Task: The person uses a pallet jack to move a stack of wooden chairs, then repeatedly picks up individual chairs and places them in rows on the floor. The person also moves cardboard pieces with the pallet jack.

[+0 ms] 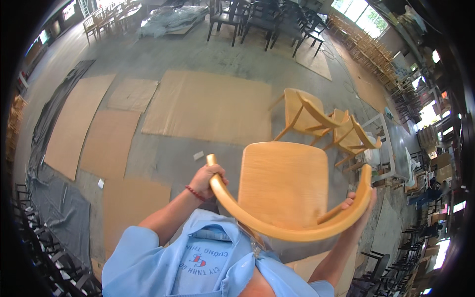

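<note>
A light wooden chair point(283, 180) with a curved backrest is right in front of my chest, its flat seat facing up. My left hand point(209, 179) is wrapped round the left end of the curved rail, a red beaded bracelet on its wrist. On the other side, my right hand point(360, 203) grips the right part of the rail from below and outside; some of its fingers are hidden behind the wood. The chair's legs are out of sight under the seat.
Two similar wooden chairs point(304, 116) stand just ahead to the right, near a grey-topped table point(396, 148). Flat cardboard sheets point(208, 104) cover parts of the concrete floor. Black chairs point(267, 20) are grouped at the far side. Dark sheeting point(59, 203) lies at left.
</note>
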A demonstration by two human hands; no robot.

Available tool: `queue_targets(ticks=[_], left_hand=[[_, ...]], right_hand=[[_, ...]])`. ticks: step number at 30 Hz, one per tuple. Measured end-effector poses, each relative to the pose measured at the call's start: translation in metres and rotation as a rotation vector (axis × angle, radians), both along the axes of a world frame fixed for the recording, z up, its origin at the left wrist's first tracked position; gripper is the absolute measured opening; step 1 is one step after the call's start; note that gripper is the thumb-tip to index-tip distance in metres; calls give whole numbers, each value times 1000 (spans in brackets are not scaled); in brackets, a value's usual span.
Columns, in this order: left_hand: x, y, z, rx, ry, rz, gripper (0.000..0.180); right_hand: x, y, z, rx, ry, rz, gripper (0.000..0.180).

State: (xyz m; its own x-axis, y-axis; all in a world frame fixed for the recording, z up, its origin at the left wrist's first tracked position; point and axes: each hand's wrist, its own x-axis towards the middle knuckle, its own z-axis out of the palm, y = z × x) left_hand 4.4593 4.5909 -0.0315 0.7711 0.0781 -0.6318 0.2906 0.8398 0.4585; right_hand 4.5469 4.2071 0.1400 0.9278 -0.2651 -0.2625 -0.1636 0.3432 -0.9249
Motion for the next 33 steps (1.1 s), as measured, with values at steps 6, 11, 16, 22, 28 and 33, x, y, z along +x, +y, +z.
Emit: queue_targets(ticks=[6,11,16,22,28,33], left_hand=[[122,128,-21,91,-80,136,8],[227,201,-30,172,-32,132,21],[332,254,-57,313,-90,134,25],[435,269,-84,595,146,51,26],[505,216,-120,648,419,69,44],[518,211,-134,669,379,145,49]], right_hand=[[172,107,-72,146,206,242,61],[287,172,-113,206,246,375,43],[393,217,-163,264,235,457,35],[501,228,-245,300,282,544,31],[560,208,-327,178,439,532,21],[571,211,-325,103,496,531,20]])
